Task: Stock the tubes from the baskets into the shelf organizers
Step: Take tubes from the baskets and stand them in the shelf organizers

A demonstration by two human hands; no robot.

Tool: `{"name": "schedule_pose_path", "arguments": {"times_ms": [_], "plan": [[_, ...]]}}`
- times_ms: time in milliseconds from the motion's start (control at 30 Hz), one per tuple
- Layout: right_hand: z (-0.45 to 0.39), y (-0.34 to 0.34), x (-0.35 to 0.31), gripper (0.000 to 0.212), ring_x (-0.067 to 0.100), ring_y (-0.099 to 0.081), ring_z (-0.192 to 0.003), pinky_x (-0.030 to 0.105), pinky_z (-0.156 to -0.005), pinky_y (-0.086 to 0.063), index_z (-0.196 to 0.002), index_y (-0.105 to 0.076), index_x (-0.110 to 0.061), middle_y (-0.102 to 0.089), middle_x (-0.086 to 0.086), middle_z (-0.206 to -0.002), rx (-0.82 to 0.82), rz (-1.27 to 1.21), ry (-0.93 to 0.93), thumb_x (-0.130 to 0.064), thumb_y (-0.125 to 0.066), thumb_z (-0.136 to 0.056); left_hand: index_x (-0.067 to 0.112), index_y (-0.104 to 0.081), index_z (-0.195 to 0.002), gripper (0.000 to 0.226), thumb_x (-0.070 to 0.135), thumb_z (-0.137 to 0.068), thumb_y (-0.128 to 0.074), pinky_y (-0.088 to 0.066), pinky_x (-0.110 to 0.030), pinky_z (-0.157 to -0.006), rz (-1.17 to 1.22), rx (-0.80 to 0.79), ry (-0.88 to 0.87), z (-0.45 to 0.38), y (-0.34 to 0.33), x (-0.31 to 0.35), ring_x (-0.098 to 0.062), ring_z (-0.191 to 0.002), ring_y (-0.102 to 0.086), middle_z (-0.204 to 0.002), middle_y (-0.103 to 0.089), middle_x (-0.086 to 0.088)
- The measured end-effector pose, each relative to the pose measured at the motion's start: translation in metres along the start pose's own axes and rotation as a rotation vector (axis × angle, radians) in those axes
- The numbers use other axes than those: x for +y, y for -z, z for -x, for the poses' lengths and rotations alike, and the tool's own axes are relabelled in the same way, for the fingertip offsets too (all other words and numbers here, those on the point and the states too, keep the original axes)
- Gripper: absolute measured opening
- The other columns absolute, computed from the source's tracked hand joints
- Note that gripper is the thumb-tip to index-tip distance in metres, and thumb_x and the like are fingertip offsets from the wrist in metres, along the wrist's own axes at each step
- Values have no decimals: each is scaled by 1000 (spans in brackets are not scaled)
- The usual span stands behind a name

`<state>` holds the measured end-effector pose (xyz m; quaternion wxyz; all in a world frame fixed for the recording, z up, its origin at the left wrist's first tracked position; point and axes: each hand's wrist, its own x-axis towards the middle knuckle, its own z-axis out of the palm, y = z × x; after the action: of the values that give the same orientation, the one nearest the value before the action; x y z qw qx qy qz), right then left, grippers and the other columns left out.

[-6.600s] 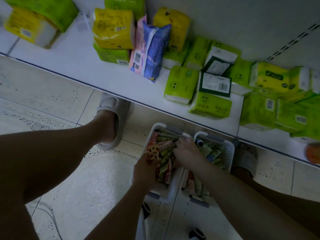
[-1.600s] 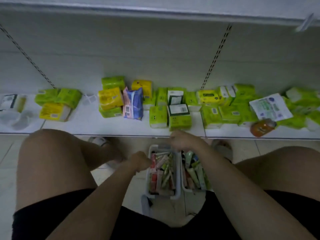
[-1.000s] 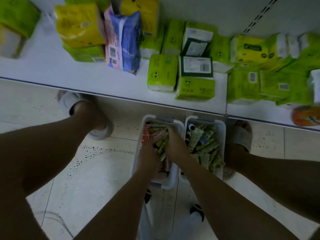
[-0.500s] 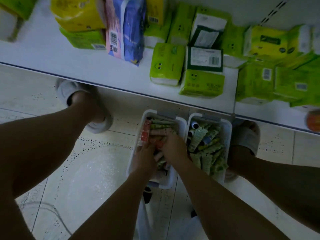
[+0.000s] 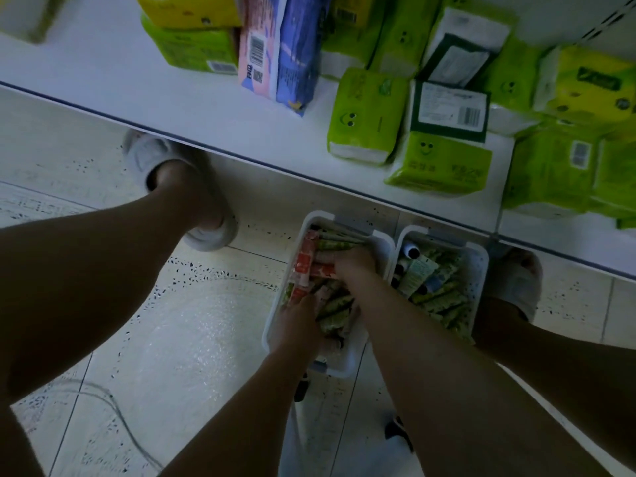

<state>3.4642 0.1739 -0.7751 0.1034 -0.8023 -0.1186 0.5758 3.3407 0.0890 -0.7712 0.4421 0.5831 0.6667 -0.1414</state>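
Two white baskets stand side by side on the floor under the shelf edge. The left basket (image 5: pixel 383 251) holds red and green tubes (image 5: pixel 304 266); the right basket (image 5: pixel 480 270) holds green and pale tubes (image 5: pixel 437 294). Both my hands are down in the left basket. My left hand (image 5: pixel 297 321) lies on the tubes at the near left, fingers curled among them. My right hand (image 5: pixel 351 266) reaches further in, its fingers curled round a bunch of tubes. The tubes under both palms are hidden.
The low white shelf (image 5: pixel 206 108) above the baskets carries green and yellow tissue packs (image 5: pixel 366 115) and a blue-pink pack (image 5: pixel 275 53). My slippered feet (image 5: pixel 172 187) flank the baskets. A cable (image 5: pixel 113 411) lies on the tiled floor at lower left.
Both hands stay in the left basket; the right hand has pushed further toward the basket's far end and the left hand has slid slightly nearer. The view has tilted closer.
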Motion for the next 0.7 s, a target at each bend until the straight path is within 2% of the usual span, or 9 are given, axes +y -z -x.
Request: {"name": "schedule_pose_path", "arguments": {"times_ms": [67, 100, 167, 233, 333, 400, 467, 567, 700], "plan": [[1, 2, 3, 23, 13, -62, -64, 14, -40, -42, -77, -61, -16, -70, 1, -85, -45, -32, 11, -29, -79, -81, 29, -54, -117, 21, 31, -96, -51, -55, -36, -85, 46, 7, 18, 2, -1, -1, -17, -96, -60, -106, -63, 2], [-1, 2, 6, 21, 14, -63, -66, 15, -41, -44, -80, -63, -14, -70, 3, -87, -52, -8, 34, -29, -78, -82, 29, -55, -115, 19, 30, -96, -51, -55, -36, -84, 63, 4, 26, 2, -1, -2, -16, -94, -61, -104, -64, 3], [4, 5, 10, 24, 21, -66, -82, 22, -59, -53, -98, -66, -10, -70, 7, -100, -17, 108, 118, -29, -74, -85, 29, -56, -108, 15, 29, -95, -48, -56, -36, -82, 123, 6, 20, 3, -1, -4, -15, -91, -62, -98, -65, 4], [11, 10, 13, 31, 24, -64, -93, 29, -71, -50, -110, -65, -11, -68, 8, -107, 6, 268, 195, -29, -72, -86, 32, -55, -104, 15, 27, -95, -44, -58, -38, -77, 190, 30, 2, 6, 3, -2, -15, -87, -64, -93, -64, 6], [31, 26, 15, 26, 24, -63, -87, 27, -68, -46, -102, -64, -12, -66, 7, -95, 30, 299, 284, -24, -75, -82, 40, -52, -112, 28, 22, -94, -38, -58, -37, -75, 232, 127, -27, 12, 15, 6, -12, -89, -63, -100, -63, 10], [45, 41, 17, 15, 25, -62, -81, 25, -62, -43, -88, -67, -12, -65, 6, -84, 54, 284, 372, -25, -73, -85, 32, -56, -102, 24, 17, -96, -38, -58, -34, -75, 247, 182, -78, 18, 26, 16, -10, -86, -62, -97, -60, 11], [57, 52, 19, 18, 28, -63, -76, 32, -62, -49, -82, -67, -9, -65, 9, -78, 116, 245, 438, -25, -70, -88, 28, -57, -93, 18, 21, -99, -42, -58, -31, -71, 341, 185, -133, 25, 37, 28, -8, -81, -63, -91, -60, 12], [75, 66, 18, 26, 29, -68, -76, 49, -72, -59, -100, -69, -6, -70, 11, -84, 145, 116, 461, -30, -69, -89, 26, -59, -102, 10, 30, -97, -51, -56, -30, -71, 454, 145, -263, 34, 47, 45, -9, -83, -63, -92, -63, 10], [99, 70, 12, 24, 19, -70, -72, 32, -65, -60, -102, -68, -5, -71, 11, -89, -86, -5, 410, -28, -65, -94, 19, -57, -118, 22, 25, -98, -52, -56, -30, -77, 526, 62, -332, 40, 52, 55, -11, -89, -64, -99, -65, 5]]}}
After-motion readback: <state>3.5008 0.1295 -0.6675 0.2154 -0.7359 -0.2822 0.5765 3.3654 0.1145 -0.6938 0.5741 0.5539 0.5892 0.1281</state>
